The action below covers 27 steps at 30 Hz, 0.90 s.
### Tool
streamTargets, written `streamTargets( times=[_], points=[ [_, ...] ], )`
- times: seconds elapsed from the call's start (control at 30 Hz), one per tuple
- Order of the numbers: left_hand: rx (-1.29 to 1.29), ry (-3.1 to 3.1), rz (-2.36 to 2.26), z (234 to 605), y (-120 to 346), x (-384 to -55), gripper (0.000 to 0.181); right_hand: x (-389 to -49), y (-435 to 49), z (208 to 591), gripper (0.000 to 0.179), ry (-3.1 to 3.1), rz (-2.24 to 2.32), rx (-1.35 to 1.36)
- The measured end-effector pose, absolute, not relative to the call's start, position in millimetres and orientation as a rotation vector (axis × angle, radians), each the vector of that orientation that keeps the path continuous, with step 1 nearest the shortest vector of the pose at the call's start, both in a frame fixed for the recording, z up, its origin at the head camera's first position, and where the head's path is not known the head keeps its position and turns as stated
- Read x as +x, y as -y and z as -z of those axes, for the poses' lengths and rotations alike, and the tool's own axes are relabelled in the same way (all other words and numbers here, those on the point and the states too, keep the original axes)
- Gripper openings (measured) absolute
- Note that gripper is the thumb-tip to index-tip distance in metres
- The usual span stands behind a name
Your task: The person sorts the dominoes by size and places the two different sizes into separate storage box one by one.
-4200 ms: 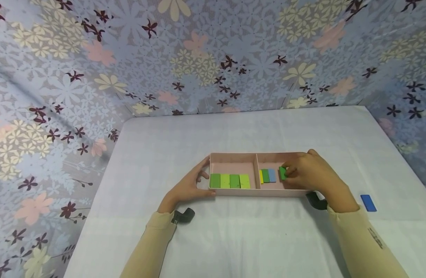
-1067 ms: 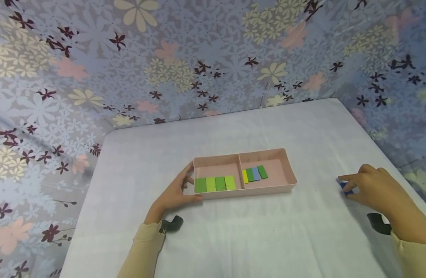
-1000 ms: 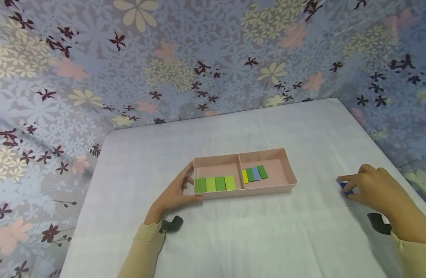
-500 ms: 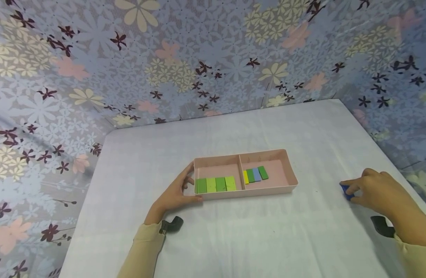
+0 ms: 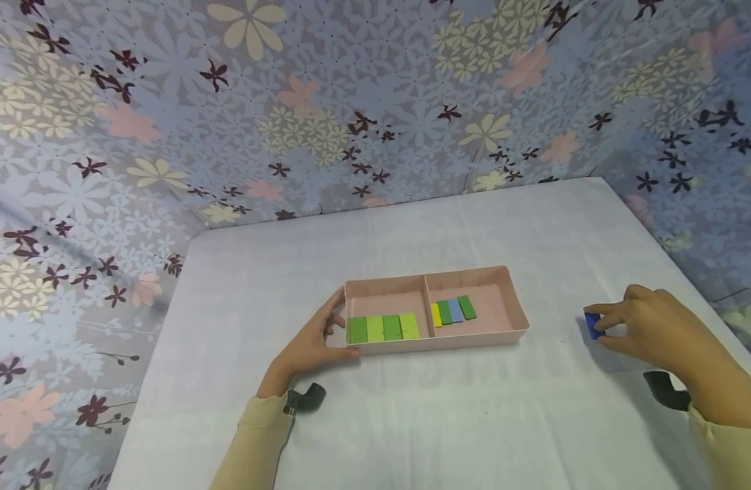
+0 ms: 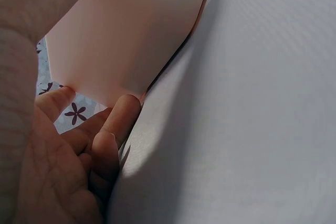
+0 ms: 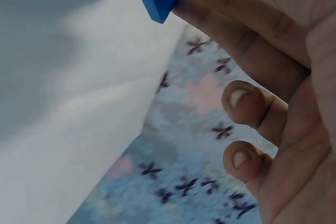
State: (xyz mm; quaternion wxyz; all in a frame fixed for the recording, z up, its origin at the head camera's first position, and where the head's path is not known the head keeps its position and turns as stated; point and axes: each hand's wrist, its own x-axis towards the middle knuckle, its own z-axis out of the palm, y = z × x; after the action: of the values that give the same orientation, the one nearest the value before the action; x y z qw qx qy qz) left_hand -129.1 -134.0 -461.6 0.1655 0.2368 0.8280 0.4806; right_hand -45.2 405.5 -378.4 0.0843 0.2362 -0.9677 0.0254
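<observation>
A pale pink two-compartment box [image 5: 449,341] lies on the table. My left hand [image 5: 311,347] grips its left end, thumb along the front wall and fingers at the end wall; in the left wrist view the fingers [image 6: 123,119] touch the pink wall. The left compartment holds a row of green and lime tiles [image 5: 375,329]. Against the divider in the right compartment lie a yellow tile [image 5: 437,314], a green tile [image 5: 445,312], a light blue tile [image 5: 456,310] and a slightly tilted green tile [image 5: 467,307]. To the right of the box, my right hand [image 5: 663,327] pinches a dark blue tile [image 5: 593,325].
A white cloth [image 5: 449,422] covers the table. Flower-patterned fabric [image 5: 375,102] rises behind it and at both sides. Black wrist mounts [image 5: 308,397] show at both cuffs.
My right hand left the green tile in the right compartment, reached right to the blue tile on the table, took it between thumb and fingers, and moved it slightly left. The left hand keeps its grip.
</observation>
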Motion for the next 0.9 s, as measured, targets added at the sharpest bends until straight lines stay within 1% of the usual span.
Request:
streamTargets(
  times=[0.03,0.1,0.23,0.3,0.33,0.4,0.63,0.9],
  points=[
    [0.675,-2.356,-1.375,462.1,134.2,-129.0,0.114,-47.5,-401.6,375.3,0.027,2.853,-0.07,0.731],
    [0.67,-2.359,-1.375,463.3,134.3,-129.2,0.115,-51.7,-393.6,367.7,0.042,2.795,-0.077,0.769],
    [0.671,-2.358,-1.374,465.5,134.3,-130.3,0.115,-60.8,-375.4,351.9,0.044,2.772,-0.076,0.754],
    [0.67,-2.352,-1.38,465.4,134.3,-130.9,0.115,-66.1,-364.7,345.8,0.03,2.787,-0.077,0.736],
    [0.668,-2.352,-1.38,465.0,134.4,-131.0,0.115,-69.0,-359.3,343.7,0.028,2.792,-0.076,0.732],
    [0.671,-2.352,-1.388,464.1,134.3,-131.3,0.115,-74.5,-349.7,341.4,0.028,2.78,-0.07,0.755],
    [0.708,-2.321,-1.398,428.2,128.3,-121.5,0.112,-89.2,-326.1,341.2,0.023,2.721,-0.066,0.825],
    [0.713,-2.324,-1.403,427.3,130.1,-121.6,0.112,-106.1,-306.5,345.0,0.019,2.699,-0.103,0.886]
  ],
)
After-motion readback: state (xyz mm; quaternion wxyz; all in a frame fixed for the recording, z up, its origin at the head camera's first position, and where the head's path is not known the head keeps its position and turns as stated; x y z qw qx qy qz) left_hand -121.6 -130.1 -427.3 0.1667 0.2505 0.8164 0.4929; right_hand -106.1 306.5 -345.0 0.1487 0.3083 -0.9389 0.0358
